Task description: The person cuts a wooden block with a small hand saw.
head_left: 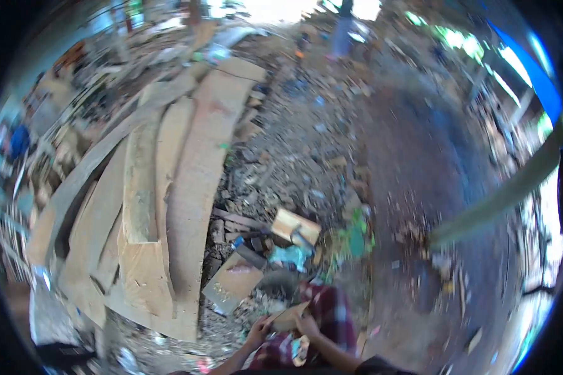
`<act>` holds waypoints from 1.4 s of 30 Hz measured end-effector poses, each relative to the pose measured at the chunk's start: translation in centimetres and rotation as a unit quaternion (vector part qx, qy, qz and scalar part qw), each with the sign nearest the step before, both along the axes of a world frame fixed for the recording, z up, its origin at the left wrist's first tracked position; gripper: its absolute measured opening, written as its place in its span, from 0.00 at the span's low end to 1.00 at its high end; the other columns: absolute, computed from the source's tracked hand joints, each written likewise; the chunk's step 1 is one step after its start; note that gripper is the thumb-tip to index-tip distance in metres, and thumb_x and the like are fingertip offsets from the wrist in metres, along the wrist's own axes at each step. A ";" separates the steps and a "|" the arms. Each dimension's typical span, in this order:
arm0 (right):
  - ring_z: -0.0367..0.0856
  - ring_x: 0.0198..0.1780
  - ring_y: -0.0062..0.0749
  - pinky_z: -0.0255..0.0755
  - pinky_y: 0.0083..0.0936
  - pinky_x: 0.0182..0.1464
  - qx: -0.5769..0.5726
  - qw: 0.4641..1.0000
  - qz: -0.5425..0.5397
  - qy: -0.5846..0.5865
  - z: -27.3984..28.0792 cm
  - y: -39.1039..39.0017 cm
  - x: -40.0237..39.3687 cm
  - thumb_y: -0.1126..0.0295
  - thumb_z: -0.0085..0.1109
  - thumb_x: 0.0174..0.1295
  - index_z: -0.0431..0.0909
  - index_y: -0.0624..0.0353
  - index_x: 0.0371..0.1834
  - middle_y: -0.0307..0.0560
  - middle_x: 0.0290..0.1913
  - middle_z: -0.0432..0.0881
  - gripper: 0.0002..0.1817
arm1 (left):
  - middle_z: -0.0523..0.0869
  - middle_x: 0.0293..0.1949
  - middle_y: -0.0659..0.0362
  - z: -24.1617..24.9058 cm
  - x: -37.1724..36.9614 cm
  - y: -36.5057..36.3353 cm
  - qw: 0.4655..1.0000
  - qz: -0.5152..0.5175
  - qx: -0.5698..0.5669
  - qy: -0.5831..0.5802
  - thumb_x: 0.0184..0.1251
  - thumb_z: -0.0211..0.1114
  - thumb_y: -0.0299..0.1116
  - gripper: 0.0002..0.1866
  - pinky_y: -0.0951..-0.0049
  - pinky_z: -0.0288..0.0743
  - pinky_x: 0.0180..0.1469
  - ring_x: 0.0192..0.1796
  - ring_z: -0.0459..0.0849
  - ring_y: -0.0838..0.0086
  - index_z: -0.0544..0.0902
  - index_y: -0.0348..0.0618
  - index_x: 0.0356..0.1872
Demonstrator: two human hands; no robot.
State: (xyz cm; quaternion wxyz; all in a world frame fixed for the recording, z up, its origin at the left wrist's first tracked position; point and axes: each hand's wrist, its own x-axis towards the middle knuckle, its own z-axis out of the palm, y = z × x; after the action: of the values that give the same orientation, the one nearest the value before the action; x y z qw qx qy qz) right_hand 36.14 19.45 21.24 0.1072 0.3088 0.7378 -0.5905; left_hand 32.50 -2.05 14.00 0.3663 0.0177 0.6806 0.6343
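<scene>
Low in the head view, my left hand [258, 331] grips the left end of a small flat tan piece [286, 319] that looks like wood. Its other end is in my right hand [305, 324], fingers closed around the edge. The piece is above the checked dark red cloth [328, 309] over my lap. Just beyond it lies a flat brown board [234, 279], with a dark rounded object [278, 284] beside it. A light wooden block [295, 227] rests farther out, with what looks like a tool across it. Motion blur softens details.
Long rough wooden planks [197, 156] are stacked to the left. Wood scraps and litter cover the ground [281, 162] ahead. A crumpled turquoise bag [290, 256] and green leaves [356, 236] lie nearby. At right, a slanting pole [500, 203] crosses the dark ground.
</scene>
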 end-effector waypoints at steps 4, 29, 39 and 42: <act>0.77 0.44 0.60 0.71 0.44 0.45 0.102 0.992 0.076 -0.025 4.8 2.4 2.0 0.35 0.46 0.58 0.71 0.68 0.49 0.69 0.40 0.77 0.40 | 0.78 0.49 0.57 8.9 1.0 3.8 0.985 0.057 0.040 -0.160 0.71 0.50 0.51 0.26 0.70 0.71 0.56 0.51 0.76 0.73 0.74 0.36 0.55; 0.70 0.18 0.31 0.69 0.25 0.20 -0.478 0.741 -0.472 -0.003 8.9 62.3 19.5 0.45 0.48 0.56 0.69 0.56 0.39 0.43 0.23 0.73 0.24 | 0.80 0.50 0.51 21.5 7.6 52.5 0.992 -0.085 -0.030 -0.086 0.71 0.52 0.45 0.24 0.70 0.73 0.52 0.52 0.80 0.67 0.71 0.38 0.59; 0.80 0.25 0.38 0.78 0.36 0.23 -0.193 0.722 -0.656 -0.108 5.7 85.5 46.1 0.45 0.51 0.55 0.68 0.55 0.50 0.51 0.29 0.78 0.28 | 0.82 0.40 0.50 16.9 17.3 50.6 0.969 0.034 -0.246 0.003 0.67 0.56 0.38 0.19 0.71 0.75 0.47 0.43 0.81 0.69 0.75 0.30 0.48; 0.76 0.20 0.34 0.76 0.33 0.21 -0.096 0.742 -0.633 -0.201 7.1 87.8 54.5 0.43 0.49 0.57 0.74 0.56 0.43 0.49 0.25 0.76 0.27 | 0.83 0.35 0.50 17.2 18.7 54.0 0.938 -0.038 -0.328 0.105 0.68 0.53 0.44 0.20 0.69 0.74 0.45 0.37 0.82 0.66 0.77 0.34 0.46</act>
State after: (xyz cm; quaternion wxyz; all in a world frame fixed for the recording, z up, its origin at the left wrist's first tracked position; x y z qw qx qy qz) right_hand 90.63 107.24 28.38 -0.1164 0.8040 0.2736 -0.5150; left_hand 51.23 51.91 31.25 0.3019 -0.0107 0.8843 0.3561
